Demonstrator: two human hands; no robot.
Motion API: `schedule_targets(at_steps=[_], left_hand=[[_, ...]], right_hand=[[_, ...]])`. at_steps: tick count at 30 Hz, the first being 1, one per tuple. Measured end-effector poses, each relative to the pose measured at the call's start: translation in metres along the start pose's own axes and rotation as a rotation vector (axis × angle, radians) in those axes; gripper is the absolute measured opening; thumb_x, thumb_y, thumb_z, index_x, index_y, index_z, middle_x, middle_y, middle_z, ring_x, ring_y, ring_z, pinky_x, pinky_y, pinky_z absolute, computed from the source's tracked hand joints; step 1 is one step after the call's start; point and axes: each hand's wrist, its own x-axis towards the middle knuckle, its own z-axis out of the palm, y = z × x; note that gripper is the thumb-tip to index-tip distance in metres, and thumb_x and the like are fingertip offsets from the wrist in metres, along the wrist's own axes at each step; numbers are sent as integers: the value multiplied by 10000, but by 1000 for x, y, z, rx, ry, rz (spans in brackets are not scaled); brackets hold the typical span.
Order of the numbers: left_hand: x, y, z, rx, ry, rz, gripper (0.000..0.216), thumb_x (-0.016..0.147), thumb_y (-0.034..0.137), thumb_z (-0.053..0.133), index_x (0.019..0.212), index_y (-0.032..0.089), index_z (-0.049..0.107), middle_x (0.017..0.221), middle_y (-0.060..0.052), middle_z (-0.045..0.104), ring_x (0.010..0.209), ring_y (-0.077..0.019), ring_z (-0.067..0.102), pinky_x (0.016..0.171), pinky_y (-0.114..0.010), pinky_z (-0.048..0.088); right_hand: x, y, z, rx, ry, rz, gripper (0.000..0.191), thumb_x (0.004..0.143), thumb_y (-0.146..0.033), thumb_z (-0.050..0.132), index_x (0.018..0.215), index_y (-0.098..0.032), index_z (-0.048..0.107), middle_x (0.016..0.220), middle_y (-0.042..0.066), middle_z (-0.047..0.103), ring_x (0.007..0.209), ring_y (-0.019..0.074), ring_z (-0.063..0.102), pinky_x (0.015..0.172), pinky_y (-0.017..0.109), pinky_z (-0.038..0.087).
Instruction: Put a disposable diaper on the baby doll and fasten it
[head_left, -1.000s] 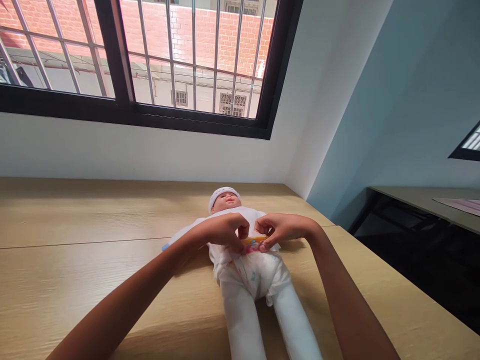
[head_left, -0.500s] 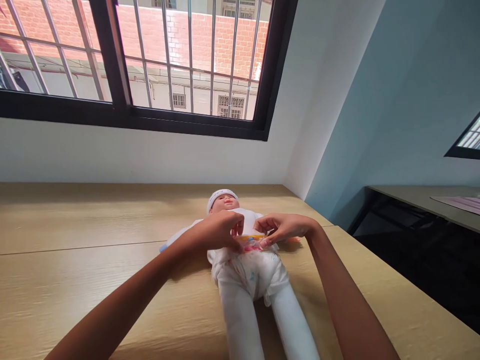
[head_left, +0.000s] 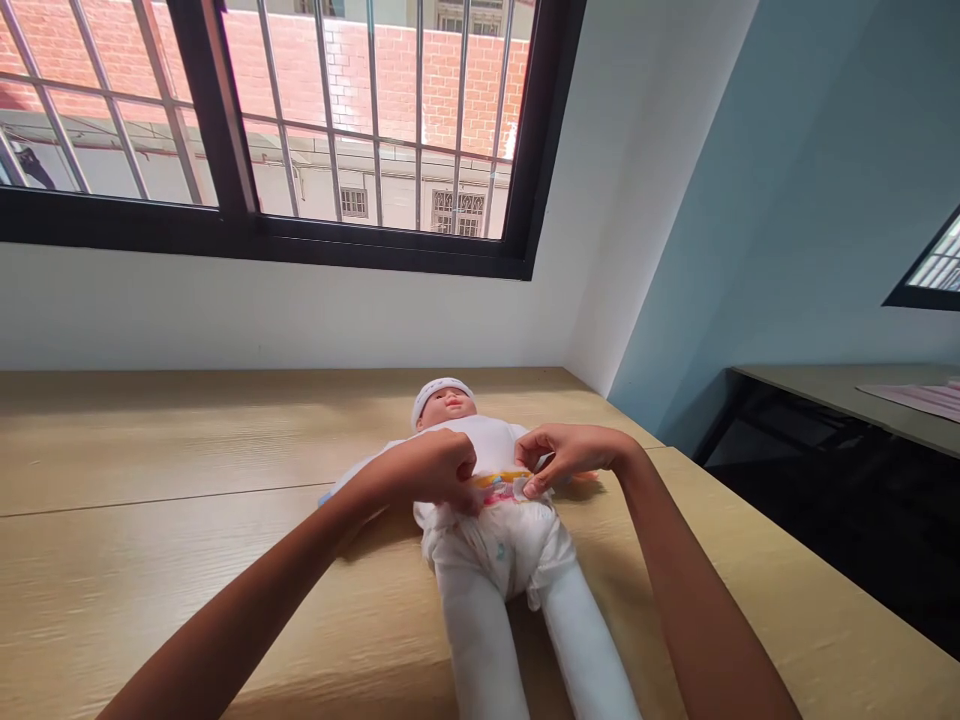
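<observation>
**A:** Scene at the bench?

**B:** A baby doll (head_left: 489, 448) lies on its back on the table (head_left: 225, 440), legs toward the wearer. A white diaper (head_left: 499, 548) with a colored waistband sits on the doll's hips.

**A:** Hand states?

**B:** The left hand (head_left: 427, 470) is curled over the waistband at the doll's middle. Its fingers (head_left: 461, 480) hide the contact, so I cannot tell whether they pinch or press. The right hand (head_left: 570, 450) is closed in a pinch on what looks like a small white diaper tab (head_left: 523, 487), at the doll's middle.

**A:** Handling?

**B:** My judgement: the diaper is light, thin and soft, and will crease and shift easily. The tab is best held by its free end. The doll looks light, with soft, floppy legs. The firmest hold is probably at the torso, not the limbs.
</observation>
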Motion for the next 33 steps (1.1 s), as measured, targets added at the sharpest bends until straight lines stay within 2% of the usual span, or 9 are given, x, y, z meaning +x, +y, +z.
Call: schedule_targets(at_steps=[3, 5, 8, 11, 14, 18, 22, 26, 33], left_hand=[[11, -14, -4, -115, -117, 28, 303, 627, 373, 718, 595, 184, 483, 564, 45, 489, 537, -109, 436, 517, -246, 263], [19, -24, -6, -204, -187, 61, 376, 609, 423, 739, 600, 185, 448, 585, 52, 479, 566, -112, 476, 526, -235, 300], [29, -35, -7, -318, -275, 105, 459, 570, 447, 774, 618, 192, 396, 591, 70, 422, 582, -104, 470, 539, -227, 333], [33, -39, -9, -385, -333, 121, 501, 536, 467, 803, 644, 196, 396, 604, 69, 444, 597, -107, 469, 552, -233, 359], [31, -39, -12, -381, -321, 113, 517, 516, 467, 829, 644, 192, 410, 602, 73, 434, 586, -102, 444, 549, -239, 343], [22, -35, -16, -325, -254, 93, 438, 569, 412, 811, 633, 182, 443, 601, 67, 421, 590, -107, 450, 546, -245, 315], [16, -30, -17, -304, -196, 95, 417, 633, 408, 767, 603, 181, 418, 606, 59, 424, 606, -112, 476, 565, -249, 341], [18, -30, -16, -323, -245, 97, 401, 636, 431, 760, 618, 178, 449, 633, 46, 485, 630, -117, 505, 596, -253, 410], [20, -32, -15, -327, -290, 82, 414, 645, 469, 752, 686, 187, 452, 683, 45, 513, 634, -126, 542, 571, -242, 412]], right_hand=[[3, 4, 1, 25, -18, -37, 444, 693, -537, 774, 832, -169, 568, 789, -19, 526, 708, 116, 455, 599, 224, 338], [5, 7, 2, 74, -38, -80, 417, 725, -512, 764, 831, -166, 556, 777, -28, 510, 706, 106, 445, 601, 217, 326], [10, 11, 4, 245, -98, -145, 400, 738, -466, 774, 872, -156, 560, 792, -28, 511, 722, 101, 455, 613, 211, 327], [15, 16, 8, 384, -108, -183, 425, 724, -459, 789, 905, -143, 569, 819, -17, 528, 732, 101, 470, 613, 208, 333], [17, 18, 11, 408, -66, -204, 413, 735, -473, 775, 872, -145, 565, 814, -21, 515, 718, 92, 457, 605, 205, 326], [14, 13, 10, 406, -37, -206, 393, 744, -462, 770, 892, -158, 569, 840, -17, 521, 743, 98, 460, 627, 208, 336], [7, 1, 4, 180, -3, -138, 406, 751, -507, 744, 914, -169, 589, 837, -14, 533, 765, 116, 458, 643, 222, 333], [4, -4, 3, -12, 8, -68, 447, 725, -578, 731, 831, -171, 580, 766, -30, 496, 703, 114, 421, 594, 235, 294], [9, 2, 5, 67, -83, -120, 427, 805, -576, 661, 831, -172, 524, 723, -52, 387, 648, 90, 326, 549, 233, 227]])
